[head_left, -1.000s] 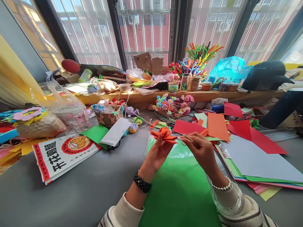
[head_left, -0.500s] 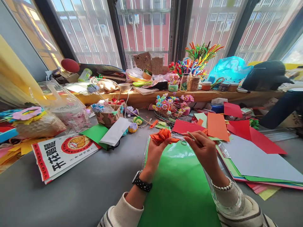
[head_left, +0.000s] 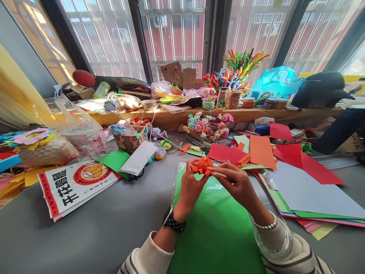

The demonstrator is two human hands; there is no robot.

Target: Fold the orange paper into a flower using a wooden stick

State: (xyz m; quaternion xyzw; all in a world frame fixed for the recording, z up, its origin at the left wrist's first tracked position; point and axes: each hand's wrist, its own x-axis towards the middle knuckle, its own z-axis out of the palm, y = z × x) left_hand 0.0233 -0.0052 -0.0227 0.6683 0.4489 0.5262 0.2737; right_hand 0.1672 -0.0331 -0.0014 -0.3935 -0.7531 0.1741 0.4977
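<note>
An orange folded-paper flower (head_left: pixel 204 164) is pinched in my left hand (head_left: pixel 188 190), above a glossy green sheet (head_left: pixel 219 228). My right hand (head_left: pixel 238 183) is closed on a thin pale stick (head_left: pixel 221 175), mostly hidden by the fingers. The stick's tip and the right fingertips meet the flower's right-hand petals; whether the fingers themselves press the paper, I cannot tell. Just beyond the hands lie a red paper piece (head_left: pixel 226 153) and small orange scraps (head_left: pixel 185 148).
To the right lie an orange sheet (head_left: pixel 261 152) and a stack of coloured paper (head_left: pixel 319 194). On the left are a printed paper bag (head_left: pixel 81 184) and a white paper strip (head_left: pixel 139 160). A flower basket (head_left: pixel 203 127) stands before the cluttered windowsill (head_left: pixel 168 118).
My right hand has moved left, bringing the stick to the flower. The left hand has turned the flower, and its long right-hand petal no longer sticks out.
</note>
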